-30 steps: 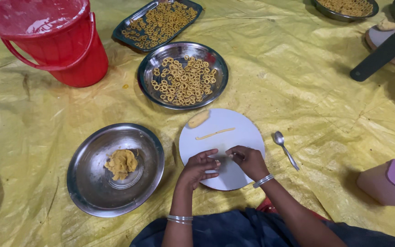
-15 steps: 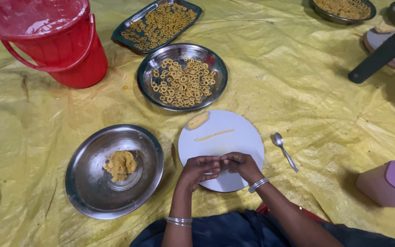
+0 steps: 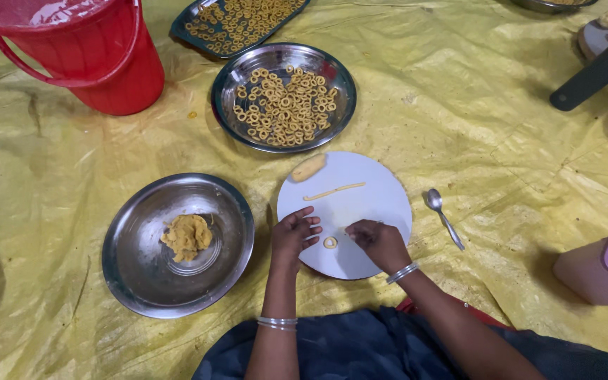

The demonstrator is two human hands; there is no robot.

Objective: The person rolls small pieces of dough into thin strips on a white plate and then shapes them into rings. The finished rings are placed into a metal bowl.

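A round white board [image 3: 374,193] lies on the yellow sheet in front of me. On it are a small dough ring [image 3: 330,243], a thin rolled dough strip [image 3: 333,191] and a dough lump [image 3: 309,168] at its far edge. My left hand [image 3: 293,236] rests on the board's near left, fingers spread, just left of the ring. My right hand [image 3: 378,241] lies with fingers curled just right of the ring, holding nothing I can see. A steel plate [image 3: 142,274] with a heap of dough [image 3: 187,236] sits to the left.
A steel plate of finished dough rings [image 3: 284,98] stands beyond the board, and a dark tray of rings [image 3: 237,21] behind it. A red bucket [image 3: 79,49] is at the far left. A spoon [image 3: 444,217] lies right of the board, a pink box [image 3: 603,271] at the right edge.
The hands were together, working a piece of dough over the board's near edge. Now they have parted and a finished ring lies on the board between them.
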